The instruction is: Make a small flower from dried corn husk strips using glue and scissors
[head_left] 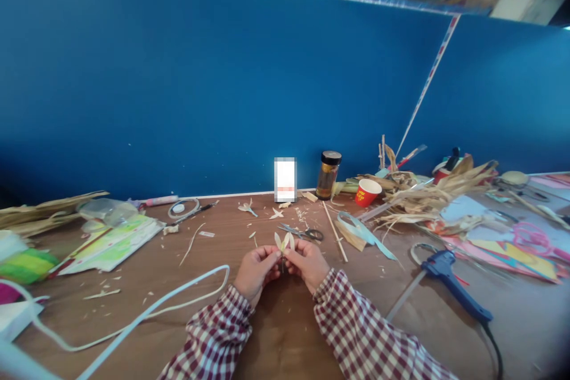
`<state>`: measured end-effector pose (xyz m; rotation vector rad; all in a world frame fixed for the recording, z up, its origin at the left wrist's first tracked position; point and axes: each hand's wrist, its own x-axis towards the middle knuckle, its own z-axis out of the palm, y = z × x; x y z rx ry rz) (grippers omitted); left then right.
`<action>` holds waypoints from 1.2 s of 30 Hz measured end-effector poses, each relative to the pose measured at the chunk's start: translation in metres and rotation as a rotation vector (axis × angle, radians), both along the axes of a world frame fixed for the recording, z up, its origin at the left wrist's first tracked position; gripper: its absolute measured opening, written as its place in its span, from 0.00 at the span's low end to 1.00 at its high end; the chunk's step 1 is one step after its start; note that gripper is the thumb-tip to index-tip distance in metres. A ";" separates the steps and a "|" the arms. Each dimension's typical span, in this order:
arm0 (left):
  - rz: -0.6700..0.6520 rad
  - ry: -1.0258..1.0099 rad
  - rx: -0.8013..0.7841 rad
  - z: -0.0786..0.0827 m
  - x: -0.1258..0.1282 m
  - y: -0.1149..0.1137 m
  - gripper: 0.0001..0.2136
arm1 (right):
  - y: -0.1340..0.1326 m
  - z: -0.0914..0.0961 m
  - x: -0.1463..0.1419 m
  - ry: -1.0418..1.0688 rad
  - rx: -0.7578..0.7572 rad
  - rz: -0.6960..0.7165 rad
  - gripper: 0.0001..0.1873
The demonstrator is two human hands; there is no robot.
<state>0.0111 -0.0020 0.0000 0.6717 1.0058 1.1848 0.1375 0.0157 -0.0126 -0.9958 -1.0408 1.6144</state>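
Observation:
Between my two hands is a small pale flower (285, 242) with upright petals, looking like dried corn husk. My left hand (257, 270) pinches its base from the left, thumb and fingers closed. From the other side my right hand (308, 262) pinches the same base; the fingertips nearly meet. A thin stem seems to hang below them. Just beyond the right hand lie dark-handled scissors (303, 232). Farther back on the table are a second husk flower (247, 208) and a star-shaped husk piece (276, 213).
A blue glue gun (458, 285) lies at right, its cord running forward. Behind are a red paper cup (367, 192), a dark-lidded jar (328, 176) and a husk pile (445, 196). A white cable (178, 295) loops at left. A blue partition (222, 71) borders the table (146, 314).

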 end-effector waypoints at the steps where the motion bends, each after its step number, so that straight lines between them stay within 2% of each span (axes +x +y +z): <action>1: 0.001 0.006 0.002 0.000 0.000 0.000 0.13 | 0.000 0.000 0.000 -0.010 0.004 0.007 0.16; 4: -0.007 0.009 0.006 0.000 -0.001 0.000 0.13 | -0.001 0.001 0.001 -0.011 0.004 0.015 0.16; 7: -0.054 -0.052 0.012 0.000 -0.004 0.000 0.11 | -0.003 0.005 0.001 0.078 -0.035 0.019 0.14; 11: -0.130 -0.147 0.007 -0.001 -0.006 0.000 0.09 | -0.004 0.009 0.001 0.210 -0.098 0.077 0.13; 15: -0.174 -0.170 -0.001 -0.001 -0.007 0.000 0.07 | -0.005 0.011 0.003 0.252 -0.101 0.130 0.12; 28: -0.193 -0.189 -0.015 -0.003 -0.011 0.001 0.09 | -0.007 0.012 0.004 0.249 -0.096 0.162 0.12; 36: -0.185 -0.122 -0.018 -0.004 -0.011 0.002 0.10 | -0.008 0.016 0.004 0.251 -0.087 0.157 0.12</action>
